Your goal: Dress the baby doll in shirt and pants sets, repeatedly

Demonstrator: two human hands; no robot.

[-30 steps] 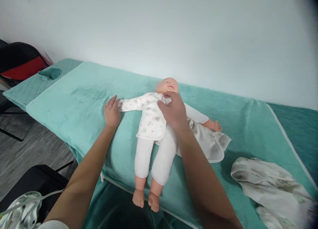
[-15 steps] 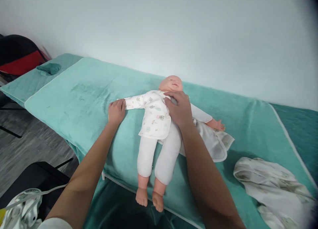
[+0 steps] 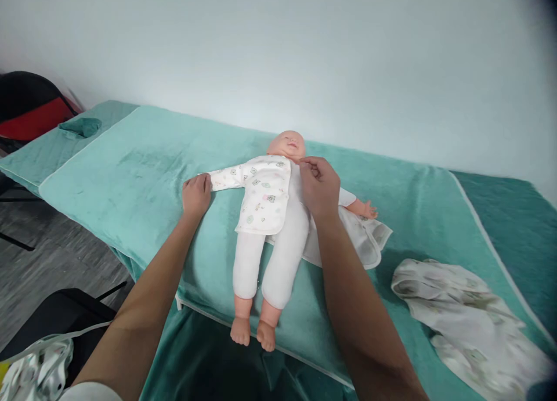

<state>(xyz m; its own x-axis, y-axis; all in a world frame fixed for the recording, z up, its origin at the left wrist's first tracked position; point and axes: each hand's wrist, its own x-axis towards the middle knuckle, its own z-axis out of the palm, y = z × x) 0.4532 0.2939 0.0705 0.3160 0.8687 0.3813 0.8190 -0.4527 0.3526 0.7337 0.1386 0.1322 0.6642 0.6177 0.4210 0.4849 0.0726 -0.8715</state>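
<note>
A baby doll (image 3: 287, 262) lies on its back, with a white body and bare feet. A white printed baby shirt (image 3: 263, 198) covers one side of its chest, and one arm is in the sleeve. My left hand (image 3: 196, 195) is closed around the end of that sleeve; the doll's hand there is hidden. Near the doll's neck, my right hand (image 3: 321, 186) has its fingers curled together, apart from the shirt's front edge, with no cloth visible in them. The shirt's other half (image 3: 365, 241) is spread under the doll's bare-handed arm, partly behind my right forearm.
A teal-covered massage bed (image 3: 143, 157) stands against a pale wall. Crumpled printed baby clothes (image 3: 470, 320) lie at the right. A black chair (image 3: 56, 314) with white straps (image 3: 41, 366) is at lower left, and a black and red chair (image 3: 30, 105) stands at far left.
My right hand has come off the shirt's front edge, shifting right of it, and its fingers have curled in. My left hand stays at the sleeve end. The view has shifted slightly.
</note>
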